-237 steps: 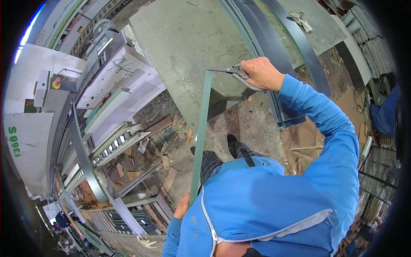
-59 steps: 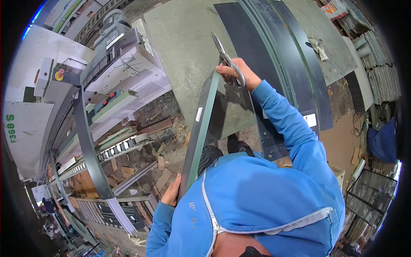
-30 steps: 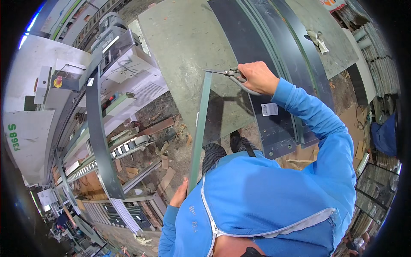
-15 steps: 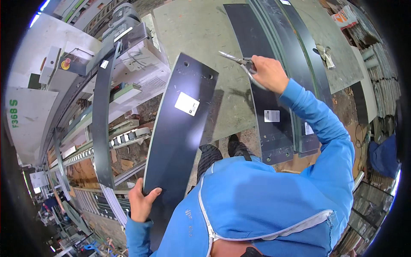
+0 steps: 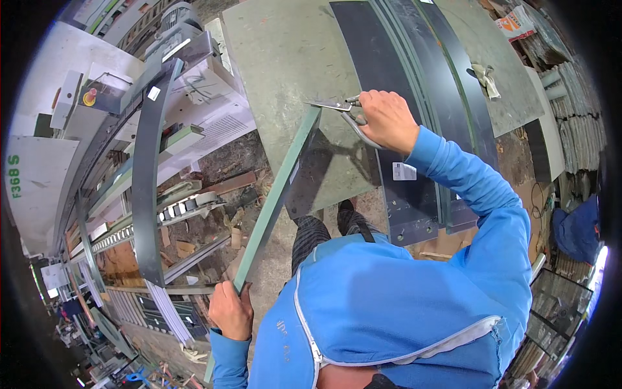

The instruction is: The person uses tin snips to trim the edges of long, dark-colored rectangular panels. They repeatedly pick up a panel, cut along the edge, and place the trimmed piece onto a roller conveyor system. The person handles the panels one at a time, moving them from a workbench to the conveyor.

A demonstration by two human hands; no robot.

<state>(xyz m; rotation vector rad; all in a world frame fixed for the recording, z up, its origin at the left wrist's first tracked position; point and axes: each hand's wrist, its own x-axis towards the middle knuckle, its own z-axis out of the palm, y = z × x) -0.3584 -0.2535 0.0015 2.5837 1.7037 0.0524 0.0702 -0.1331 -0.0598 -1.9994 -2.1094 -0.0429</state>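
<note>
My left hand is closed round the near part of a long dark panel, which is turned so that its narrow green edge faces up. My right hand grips pliers with long pointed metal jaws. Those jaws lie across the panel's far end; whether they touch it I cannot tell. The panel's label and most of its dark face are out of sight.
Several dark panels lie on the grey-green board to the right, with a work glove beyond. At left stands a machine with a red knob and another dark strip on it.
My left hand has rotated the panel from its dark face onto its narrow edge. My right hand has brought the pliers left and slightly nearer, to the panel's far end.
</note>
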